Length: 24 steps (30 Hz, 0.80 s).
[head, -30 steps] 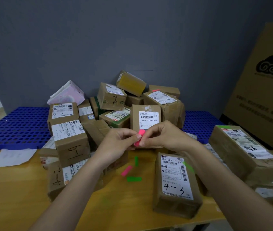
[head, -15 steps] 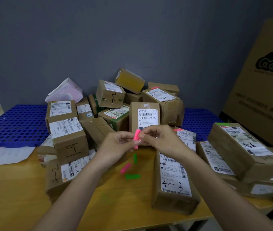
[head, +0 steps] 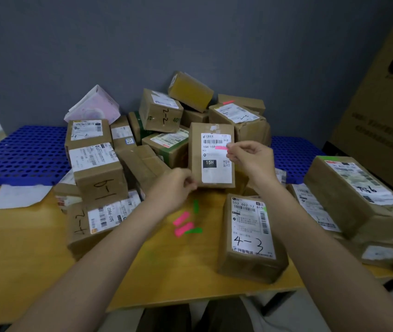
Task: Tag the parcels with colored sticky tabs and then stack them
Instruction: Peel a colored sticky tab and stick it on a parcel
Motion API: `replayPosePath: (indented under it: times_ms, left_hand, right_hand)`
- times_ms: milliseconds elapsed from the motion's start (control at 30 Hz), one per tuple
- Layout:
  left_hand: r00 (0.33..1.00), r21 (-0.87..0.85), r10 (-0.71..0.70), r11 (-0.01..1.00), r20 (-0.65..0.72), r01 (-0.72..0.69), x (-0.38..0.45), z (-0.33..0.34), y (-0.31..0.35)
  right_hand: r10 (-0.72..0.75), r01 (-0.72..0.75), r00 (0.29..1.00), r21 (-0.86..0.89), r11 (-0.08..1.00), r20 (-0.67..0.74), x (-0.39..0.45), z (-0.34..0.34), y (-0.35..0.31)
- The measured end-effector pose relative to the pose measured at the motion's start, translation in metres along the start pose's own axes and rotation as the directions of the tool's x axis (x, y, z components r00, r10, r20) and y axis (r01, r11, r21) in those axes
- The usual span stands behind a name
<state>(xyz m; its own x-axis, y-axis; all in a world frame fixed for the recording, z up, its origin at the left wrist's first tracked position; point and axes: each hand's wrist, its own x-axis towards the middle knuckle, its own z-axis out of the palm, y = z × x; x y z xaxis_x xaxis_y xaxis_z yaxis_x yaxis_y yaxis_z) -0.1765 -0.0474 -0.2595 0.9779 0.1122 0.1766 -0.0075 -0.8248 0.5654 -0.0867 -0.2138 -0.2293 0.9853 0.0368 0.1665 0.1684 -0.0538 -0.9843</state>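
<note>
Upright parcel (head: pixel 211 155), white label facing the camera, stands at centre against the pile of parcels (head: pixel 166 121). Pink tab (head: pixel 220 147) lies on its label. Right hand (head: pixel 250 158): fingers curled, fingertips pinched at the tab's right end. Left hand (head: pixel 172 188): loosely curled at the parcel's lower left corner; grip cannot be told. Loose pink tabs (head: pixel 182 222) and green tabs (head: pixel 195 218) lie on the wooden tabletop (head: pixel 23 236). Parcel marked "4-3" (head: pixel 250 238) lies flat, right of them.

Large carton (head: pixel 387 111): cut off by right edge; printed text blurred.
Right-hand parcels (head: pixel 382 250): motion-blurred, labels unreadable.
Left hand (head: pixel 174 188): fingertips smeared; possibly pinching something.
Upright parcel (head: pixel 212 154): lower edge partly hidden.
</note>
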Motion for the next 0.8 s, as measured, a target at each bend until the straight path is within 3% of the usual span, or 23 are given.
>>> replayPosePath:
  times_ms: [100, 167, 233, 300, 400, 467, 600, 800]
  left_hand:
    - [0.975, -0.115, 0.039, 0.991, -0.218, -0.065, 0.037, -0.014, 0.016]
    - [0.968, -0.223, -0.039, 0.975, -0.248, -0.017, 0.068, -0.021, 0.020]
    - [0.977, -0.289, -0.133, 0.954, -0.169, 0.079, 0.102, -0.024, 0.013]
    - [0.979, -0.377, -0.202, 0.905, 0.026, 0.197, 0.125, -0.025, 0.001]
    - [0.952, -0.343, -0.204, 0.898, 0.231, 0.275, 0.143, -0.023, -0.013]
    - [0.953, -0.327, -0.165, 0.913, 0.253, 0.245, 0.150, -0.018, -0.019]
    - [0.964, -0.488, -0.045, 0.856, 0.263, 0.173, 0.157, -0.016, -0.022]
    - [0.971, -0.524, -0.017, 0.839, 0.239, 0.143, 0.160, -0.009, -0.028]
  right_hand:
    - [-0.077, 0.076, 0.997, -0.092, 0.993, -0.004, 0.021, 0.011, -0.010]
    - [-0.086, 0.087, 0.996, -0.109, 0.990, 0.011, 0.038, 0.020, -0.015]
    - [-0.077, 0.080, 0.997, -0.114, 0.990, 0.033, 0.055, 0.028, -0.018]
    - [-0.075, 0.083, 0.995, -0.127, 0.988, 0.069, 0.071, 0.036, -0.016]
    - [-0.109, 0.135, 0.987, -0.232, 0.963, 0.121, 0.089, 0.045, -0.015]
    - [-0.139, 0.180, 0.978, -0.289, 0.940, 0.159, 0.098, 0.049, -0.012]
    - [-0.221, 0.300, 0.950, -0.447, 0.843, 0.220, 0.109, 0.055, -0.006]
    - [-0.321, 0.432, 0.902, -0.582, 0.689, 0.290, 0.115, 0.061, 0.001]
